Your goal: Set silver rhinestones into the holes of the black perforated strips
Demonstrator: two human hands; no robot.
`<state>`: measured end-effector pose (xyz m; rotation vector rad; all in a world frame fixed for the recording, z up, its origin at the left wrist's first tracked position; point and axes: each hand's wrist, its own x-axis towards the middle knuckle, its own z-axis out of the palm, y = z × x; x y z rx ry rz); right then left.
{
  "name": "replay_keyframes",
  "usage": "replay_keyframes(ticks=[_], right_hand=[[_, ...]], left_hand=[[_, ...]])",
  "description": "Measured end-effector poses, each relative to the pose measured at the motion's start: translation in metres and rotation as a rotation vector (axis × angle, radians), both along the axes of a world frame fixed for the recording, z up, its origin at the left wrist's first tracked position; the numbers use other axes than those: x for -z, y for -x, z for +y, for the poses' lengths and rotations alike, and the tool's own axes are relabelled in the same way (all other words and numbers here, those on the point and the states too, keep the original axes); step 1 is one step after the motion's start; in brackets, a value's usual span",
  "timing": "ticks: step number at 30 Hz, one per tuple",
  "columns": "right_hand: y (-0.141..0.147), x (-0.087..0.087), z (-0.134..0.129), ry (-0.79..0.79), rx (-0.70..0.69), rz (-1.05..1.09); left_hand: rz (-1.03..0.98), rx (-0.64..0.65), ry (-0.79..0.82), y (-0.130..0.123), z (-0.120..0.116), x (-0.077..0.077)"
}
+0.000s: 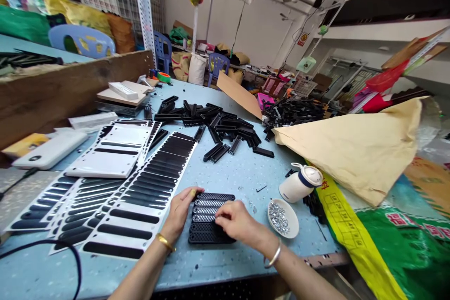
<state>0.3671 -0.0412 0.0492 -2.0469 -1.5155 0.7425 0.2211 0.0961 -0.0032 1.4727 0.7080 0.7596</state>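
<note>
Lying flat on the pale blue table (197, 272), between both hands: a row of black perforated strips (213, 236), set side by side, with a silvery glint in the middle ones. At their far left corner, the left hand (181, 211), fingers bent and thumb alongside; cannot tell whether gripping or only steadying. Above the strips' right part, the right hand (237, 220), thumb and fingertips pressed together; cannot make out anything small in the pinch.

On the left wrist, a gold bracelet (165, 242); on the right, a silver bangle (274, 254).

Just right of the right hand, a white bowl (294, 225) of small silvery pieces (279, 218). Beyond the bowl, a lidded white cup (293, 186). Ahead of the right hand, a small dark L-shaped piece (261, 188).

Left of the left hand, overlapping white sheets (140, 204) bearing black strip shapes. Well ahead of both hands, a loose heap of black pieces (221, 124). Far to the right of the right hand, a tan paper sack (355, 145).
</note>
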Motion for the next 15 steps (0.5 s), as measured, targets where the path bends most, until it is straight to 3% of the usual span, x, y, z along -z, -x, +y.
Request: replay_keyframes(ticks=[5,15], right_hand=[[0.014,0.005,0.02,0.012,-0.106,-0.171],[-0.014,0.003,0.025,0.012,-0.024,-0.297]], left_hand=[[0.003,-0.006,-0.002,0.001,0.0,-0.003],[0.053,-0.002,-0.019,0.001,0.0,-0.007]])
